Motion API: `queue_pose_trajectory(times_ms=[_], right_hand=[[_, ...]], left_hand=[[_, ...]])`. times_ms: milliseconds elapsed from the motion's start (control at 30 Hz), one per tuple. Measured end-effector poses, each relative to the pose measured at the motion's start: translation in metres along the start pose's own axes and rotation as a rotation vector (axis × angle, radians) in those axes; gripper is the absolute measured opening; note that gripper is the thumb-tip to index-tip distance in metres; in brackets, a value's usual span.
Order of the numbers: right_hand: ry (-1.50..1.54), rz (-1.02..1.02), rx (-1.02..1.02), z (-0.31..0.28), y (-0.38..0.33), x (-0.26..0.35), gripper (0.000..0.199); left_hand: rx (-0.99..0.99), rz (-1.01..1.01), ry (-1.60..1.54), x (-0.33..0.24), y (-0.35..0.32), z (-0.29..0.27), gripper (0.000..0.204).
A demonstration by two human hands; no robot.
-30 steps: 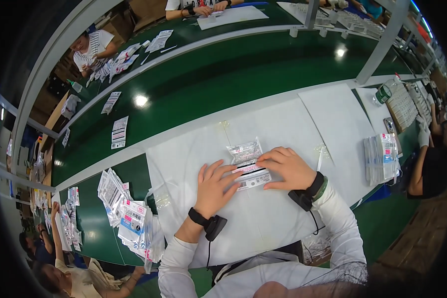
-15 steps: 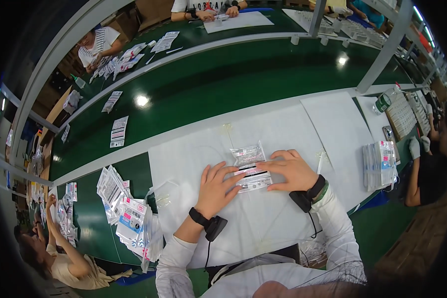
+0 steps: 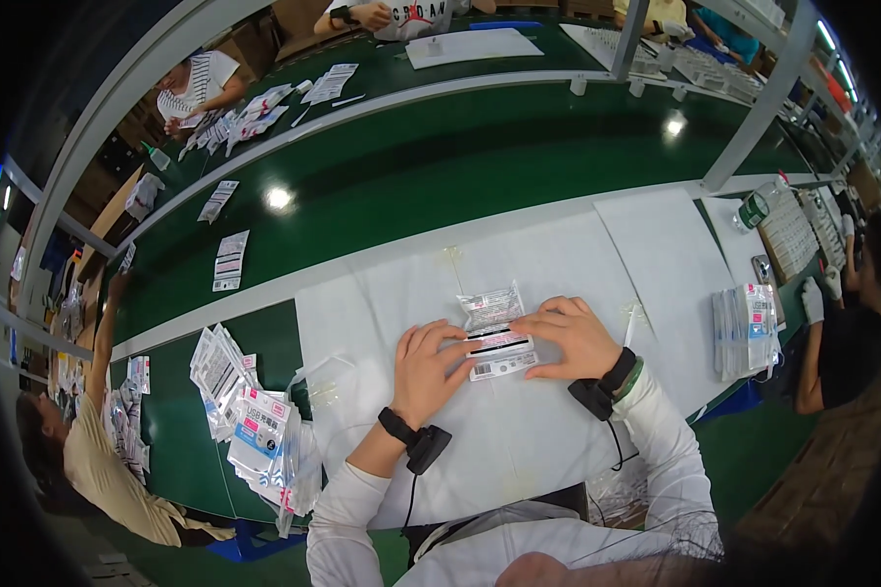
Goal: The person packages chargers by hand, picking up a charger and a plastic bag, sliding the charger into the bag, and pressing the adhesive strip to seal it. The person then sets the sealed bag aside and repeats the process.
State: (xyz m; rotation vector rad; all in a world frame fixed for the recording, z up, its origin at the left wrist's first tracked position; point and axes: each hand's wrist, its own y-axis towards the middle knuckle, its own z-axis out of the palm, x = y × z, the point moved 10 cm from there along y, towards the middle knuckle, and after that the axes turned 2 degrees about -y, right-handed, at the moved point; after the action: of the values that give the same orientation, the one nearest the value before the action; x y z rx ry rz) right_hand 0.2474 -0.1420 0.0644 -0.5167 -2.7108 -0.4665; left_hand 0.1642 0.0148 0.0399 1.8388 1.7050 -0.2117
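Observation:
A flat clear plastic packet (image 3: 494,305) with a white printed card inside lies on the white sheet in front of me, its back print facing up. My left hand (image 3: 429,364) rests at the packet's left edge, fingers stretched out and thumb apart, fingertips touching the card. From the other side my right hand (image 3: 576,338) reaches over the right edge, fingers spread and flat, with thumb and index finger against the packet. Neither hand is closed round it. A black wrist strap with a small black box is on each wrist.
To the left, a loose pile of similar packets (image 3: 259,430) lies on the green table. A neat stack of packets (image 3: 744,333) stands at the right. Beyond the white sheet (image 3: 401,284) runs a green belt (image 3: 392,161) carrying two packets. Co-workers sit around; one at left stretches an arm.
My hands and the packet are almost where they were, apart from slight finger shifts. At left a co-worker's arm has reached forward to a packet; the person across has moved their hands.

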Motion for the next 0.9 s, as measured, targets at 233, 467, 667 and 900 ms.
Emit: queue_pose_trajectory(times_ms=[233,467,667,900], right_hand=[[-0.049,-0.017,-0.050,0.000,0.002,0.005,0.052],[-0.153,-0.039,-0.116,-0.007,0.007,0.022,0.048],[-0.151,-0.015,-0.123,-0.001,0.004,0.018,0.047],[-0.115,0.013,-0.121,-0.001,0.002,0.013,0.046]], left_hand=[[-0.024,0.021,0.036,-0.007,0.001,-0.002,0.029],[-0.028,0.025,0.049,-0.009,0.002,-0.003,0.031],[-0.024,0.028,0.048,-0.009,0.002,-0.002,0.031],[-0.025,0.037,0.065,-0.010,0.002,-0.002,0.030]])
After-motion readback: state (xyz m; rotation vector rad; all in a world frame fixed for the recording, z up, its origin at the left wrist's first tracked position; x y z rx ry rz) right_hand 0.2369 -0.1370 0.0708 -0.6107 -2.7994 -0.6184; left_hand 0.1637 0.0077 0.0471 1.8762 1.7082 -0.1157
